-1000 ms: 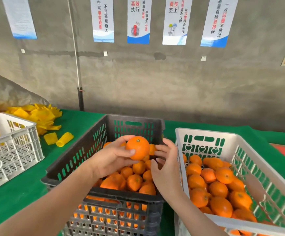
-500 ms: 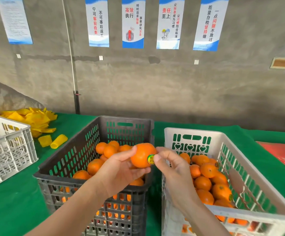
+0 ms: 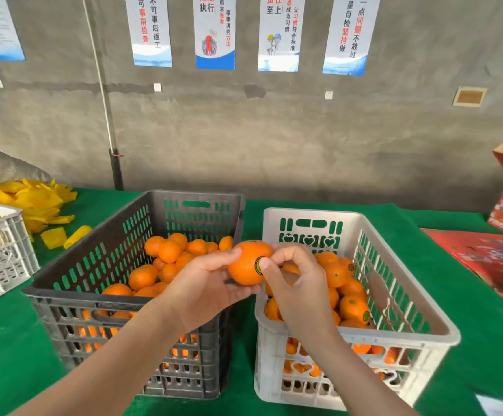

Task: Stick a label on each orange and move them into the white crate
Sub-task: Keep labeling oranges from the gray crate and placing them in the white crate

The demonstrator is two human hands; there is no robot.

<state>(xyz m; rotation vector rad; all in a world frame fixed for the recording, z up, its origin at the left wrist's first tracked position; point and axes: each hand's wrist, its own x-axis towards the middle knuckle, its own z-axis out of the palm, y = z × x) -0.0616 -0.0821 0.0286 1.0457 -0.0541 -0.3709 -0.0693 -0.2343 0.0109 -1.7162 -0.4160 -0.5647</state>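
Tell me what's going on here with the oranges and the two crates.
A person is labelling oranges. The left hand holds one orange above the gap between the black crate and the white crate. The right hand, fingers curled against the fruit, presses a round label onto it with the thumb. This orange is not yet in the white crate, where several labelled oranges already lie.
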